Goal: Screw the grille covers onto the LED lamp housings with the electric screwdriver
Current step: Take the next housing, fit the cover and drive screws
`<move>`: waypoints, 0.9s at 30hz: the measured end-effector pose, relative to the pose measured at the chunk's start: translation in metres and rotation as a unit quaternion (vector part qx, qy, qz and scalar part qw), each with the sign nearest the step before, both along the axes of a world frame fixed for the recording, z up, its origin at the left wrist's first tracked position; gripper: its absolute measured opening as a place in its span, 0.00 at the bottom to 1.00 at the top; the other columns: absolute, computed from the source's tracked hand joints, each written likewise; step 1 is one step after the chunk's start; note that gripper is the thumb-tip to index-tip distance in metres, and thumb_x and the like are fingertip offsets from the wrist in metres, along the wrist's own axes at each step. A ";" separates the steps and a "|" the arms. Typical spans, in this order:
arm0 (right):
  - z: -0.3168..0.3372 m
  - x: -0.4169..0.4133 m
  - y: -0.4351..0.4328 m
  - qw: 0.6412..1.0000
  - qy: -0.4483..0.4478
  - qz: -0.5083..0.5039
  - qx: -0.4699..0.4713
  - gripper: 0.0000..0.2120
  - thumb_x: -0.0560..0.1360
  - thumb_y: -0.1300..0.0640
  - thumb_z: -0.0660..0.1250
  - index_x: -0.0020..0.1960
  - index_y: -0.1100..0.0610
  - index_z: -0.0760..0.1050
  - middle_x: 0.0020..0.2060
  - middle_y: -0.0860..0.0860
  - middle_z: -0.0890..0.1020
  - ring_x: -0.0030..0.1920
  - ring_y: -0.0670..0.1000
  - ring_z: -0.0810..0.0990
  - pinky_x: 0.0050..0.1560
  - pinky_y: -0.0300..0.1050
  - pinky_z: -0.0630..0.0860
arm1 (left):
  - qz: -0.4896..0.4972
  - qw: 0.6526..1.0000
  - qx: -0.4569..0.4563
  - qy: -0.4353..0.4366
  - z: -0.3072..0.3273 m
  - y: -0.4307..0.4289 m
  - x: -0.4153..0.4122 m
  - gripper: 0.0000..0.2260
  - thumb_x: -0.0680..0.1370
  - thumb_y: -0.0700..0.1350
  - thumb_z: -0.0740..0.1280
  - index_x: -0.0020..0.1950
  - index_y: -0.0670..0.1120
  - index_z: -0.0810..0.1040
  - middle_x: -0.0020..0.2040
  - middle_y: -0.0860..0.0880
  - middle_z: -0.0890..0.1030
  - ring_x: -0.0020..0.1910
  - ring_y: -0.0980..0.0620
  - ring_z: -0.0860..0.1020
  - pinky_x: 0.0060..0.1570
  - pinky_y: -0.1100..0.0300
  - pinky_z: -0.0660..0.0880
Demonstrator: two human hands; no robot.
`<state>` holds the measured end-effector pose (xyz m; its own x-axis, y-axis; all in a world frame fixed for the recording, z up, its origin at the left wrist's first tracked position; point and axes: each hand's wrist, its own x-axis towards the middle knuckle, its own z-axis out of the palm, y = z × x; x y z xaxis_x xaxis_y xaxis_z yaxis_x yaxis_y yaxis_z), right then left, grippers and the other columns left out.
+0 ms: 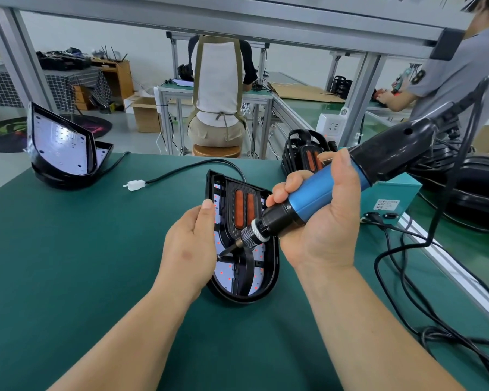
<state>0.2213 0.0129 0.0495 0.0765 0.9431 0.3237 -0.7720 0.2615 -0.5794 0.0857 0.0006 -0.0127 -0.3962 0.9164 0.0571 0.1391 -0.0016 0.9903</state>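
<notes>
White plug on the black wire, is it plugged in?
Out. The white plug lies loose on the green mat, joined to nothing.

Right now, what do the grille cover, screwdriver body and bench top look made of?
Grille cover: black moulded plastic, semi-gloss, judging by thin ribs. Screwdriver body: blue satin metal, perhaps anodised; painted plastic possible. Bench top: matte green mat, probably rubber; no glare.

Your lamp housing (272,277) lies flat on the green mat (82,249), black, with its rounded end toward you and its white LED board dotted red. The black grille cover (239,207), with two orange strips, sits inside it. Your blue-and-black screwdriver (319,193) slants down, its bit at the cover's left edge.
</notes>
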 end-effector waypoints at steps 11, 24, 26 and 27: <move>0.003 -0.006 -0.008 0.994 -0.065 -0.011 0.090 0.09 0.69 0.47 0.68 0.42 0.52 0.72 0.25 0.54 0.73 0.24 0.53 0.73 0.33 0.45 0.72 | 0.010 0.999 0.019 0.040 0.004 -0.001 0.001 0.25 0.84 0.57 0.55 0.44 0.34 0.67 0.36 0.46 0.68 0.36 0.49 0.64 0.38 0.53 0.63; -0.004 -0.004 -0.005 0.994 -0.072 -0.013 0.078 0.12 0.69 0.46 0.68 0.45 0.53 0.71 0.26 0.54 0.74 0.26 0.54 0.73 0.35 0.47 0.72 | -0.029 0.999 -0.020 -0.040 -0.003 0.007 -0.004 0.25 0.77 0.64 0.57 0.46 0.43 0.79 0.45 0.36 0.80 0.41 0.46 0.74 0.52 0.41 0.77; -0.005 -0.003 -0.003 0.996 -0.061 -0.014 0.067 0.13 0.68 0.46 0.69 0.45 0.53 0.72 0.26 0.54 0.74 0.25 0.54 0.73 0.34 0.46 0.72 | -0.051 0.997 -0.032 -0.051 -0.005 0.008 -0.006 0.25 0.75 0.66 0.57 0.45 0.45 0.80 0.44 0.39 0.82 0.43 0.46 0.77 0.53 0.44 0.76; -0.005 -0.003 -0.002 0.997 -0.052 -0.016 0.059 0.12 0.67 0.46 0.69 0.45 0.52 0.73 0.26 0.54 0.74 0.25 0.54 0.73 0.33 0.46 0.73 | -0.060 0.996 -0.039 -0.052 -0.006 0.008 -0.008 0.24 0.76 0.65 0.57 0.44 0.48 0.82 0.45 0.44 0.84 0.45 0.46 0.79 0.54 0.45 0.76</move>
<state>0.2187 0.0113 0.0446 0.0671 0.8952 0.4405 -0.6997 0.3570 -0.6188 0.0780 0.0088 -0.0184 -0.2839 0.9575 -0.0510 0.0395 0.0648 0.9971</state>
